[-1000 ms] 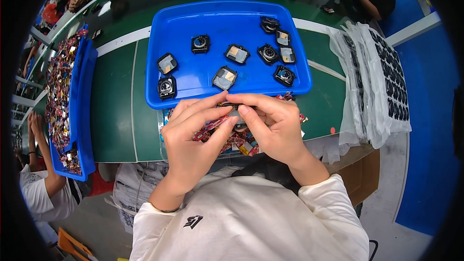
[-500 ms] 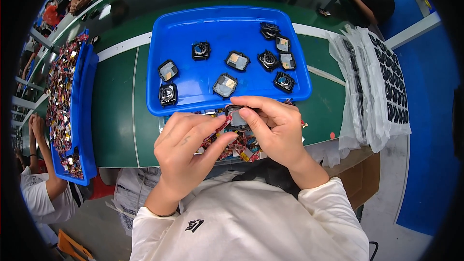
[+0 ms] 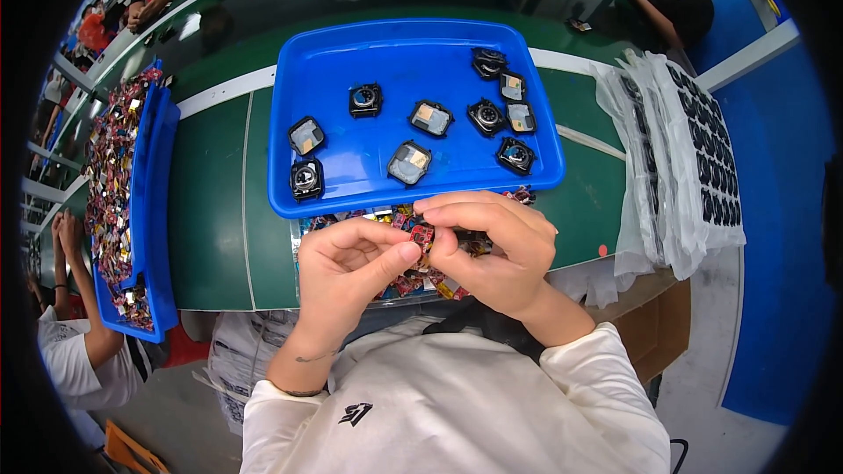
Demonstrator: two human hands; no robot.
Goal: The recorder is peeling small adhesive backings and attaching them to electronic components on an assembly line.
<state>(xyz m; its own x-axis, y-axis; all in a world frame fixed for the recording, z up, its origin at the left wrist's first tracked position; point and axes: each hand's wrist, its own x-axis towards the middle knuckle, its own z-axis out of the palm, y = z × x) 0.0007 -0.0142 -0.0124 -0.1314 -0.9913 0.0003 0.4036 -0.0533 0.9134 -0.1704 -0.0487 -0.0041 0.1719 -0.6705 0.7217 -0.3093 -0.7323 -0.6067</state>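
My left hand (image 3: 347, 268) pinches a small red circuit board (image 3: 422, 235) between thumb and forefinger. My right hand (image 3: 500, 254) grips a black watch case (image 3: 472, 235), mostly covered by its fingers and thumb. The two hands meet at the fingertips, the red board against the case's edge; whether it is still attached cannot be seen. Just beyond them lies a blue tray (image 3: 421, 57) with several black watch cases, some showing round sensor backs like this one (image 3: 306, 178), others showing pale, opened insides like this one (image 3: 409, 163).
Loose red and yellow small parts (image 3: 450, 288) are heaped under my hands. To the left, a long blue bin (image 3: 156, 211) is full of similar parts. White-wrapped trays of black watch pieces (image 3: 698, 154) lean at the right, above a cardboard box (image 3: 663, 325). Other people work around the green table (image 3: 206, 202).
The watch case has tilted, and its grey inside is now hidden behind my right fingers. My left fingers have closed further on the red board. The blue tray appears slightly lower in view.
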